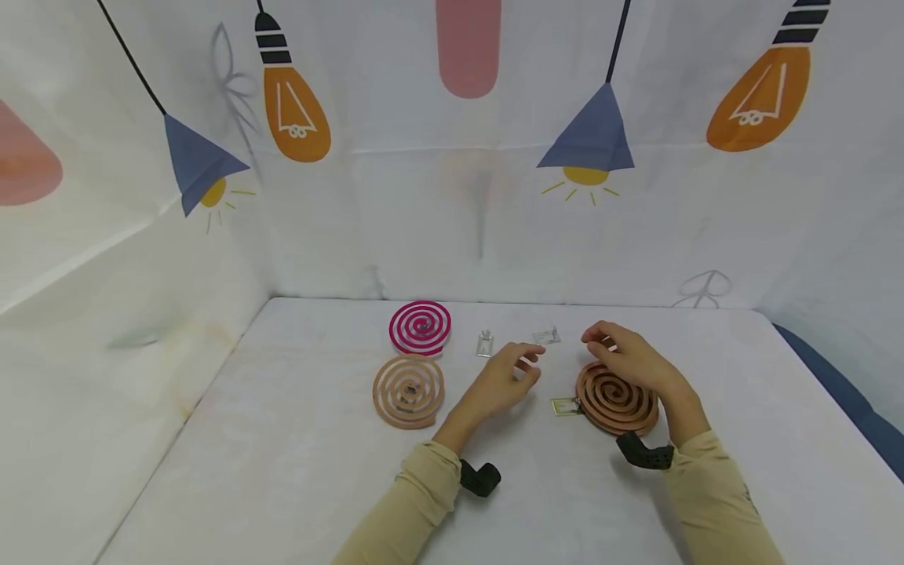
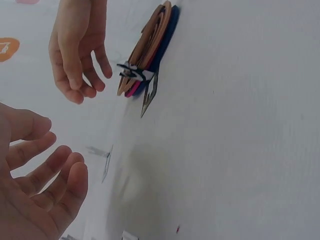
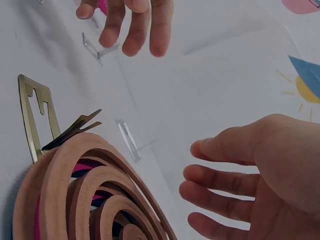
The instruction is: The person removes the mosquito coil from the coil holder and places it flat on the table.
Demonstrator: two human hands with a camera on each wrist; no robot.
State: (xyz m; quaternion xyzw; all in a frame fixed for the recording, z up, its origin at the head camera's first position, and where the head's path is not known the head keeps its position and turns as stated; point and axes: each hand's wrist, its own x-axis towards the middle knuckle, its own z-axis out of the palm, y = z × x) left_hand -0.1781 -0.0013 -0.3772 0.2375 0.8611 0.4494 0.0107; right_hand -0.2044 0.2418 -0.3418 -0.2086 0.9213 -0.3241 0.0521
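Note:
My left hand (image 1: pixel 503 382) hovers near the middle of the white table, its fingers loosely bent around nothing. My right hand (image 1: pixel 628 359), also holding nothing, is above the far edge of a stack of brown mosquito coils (image 1: pixel 614 412). Pink and dark blue layers show under the brown ones in the left wrist view. A gold metal coil stand (image 3: pixel 26 117) sticks out from the stack's left side, with its split prong bent upward. Beyond the hands lie two silvery stands: one upright-looking stand (image 1: pixel 484 345) and a paler stand (image 1: pixel 546 337) turned sideways.
To the left, a pink coil (image 1: pixel 421 304) lies at the back, with a tan coil (image 1: pixel 381 399) in front of it. A white cloth wall (image 1: pixel 424 227) printed with lamps rises behind the table. Dark blue fabric (image 1: pixel 840 392) shows past the right edge.

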